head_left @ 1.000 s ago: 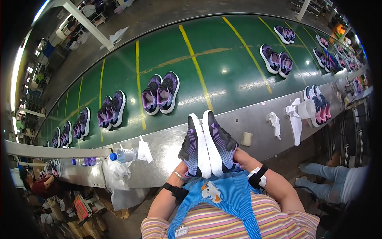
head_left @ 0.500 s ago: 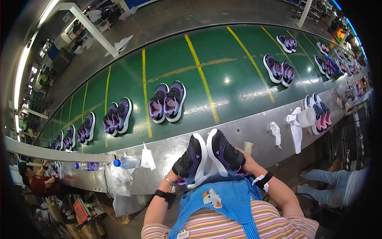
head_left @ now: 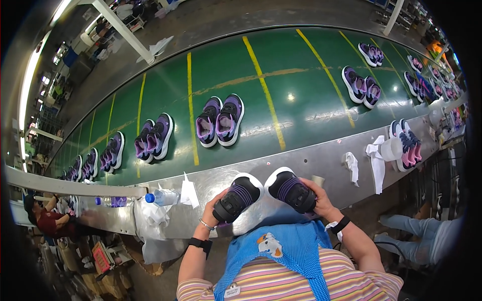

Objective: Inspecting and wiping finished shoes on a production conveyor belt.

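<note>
Sneakers [head_left: 237, 200] are at the counter's [head_left: 329, 160] near edge, my left grip [head_left: 213, 206] and right grip [head_left: 322, 198] each wrapped around one; I judge them light, soft on top, best held around the heel.

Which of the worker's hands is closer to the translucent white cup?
Right. The right hand, holding a black-and-purple sneaker, is left of the translucent white cup and closer to the body; the left hand, holding another sneaker, is farther left.

The person's left hand [head_left: 213, 209] and right hand [head_left: 321, 198] have turned the black-and-purple, white-soled sneakers [head_left: 236, 200], earlier soles together, tops upward.
</note>
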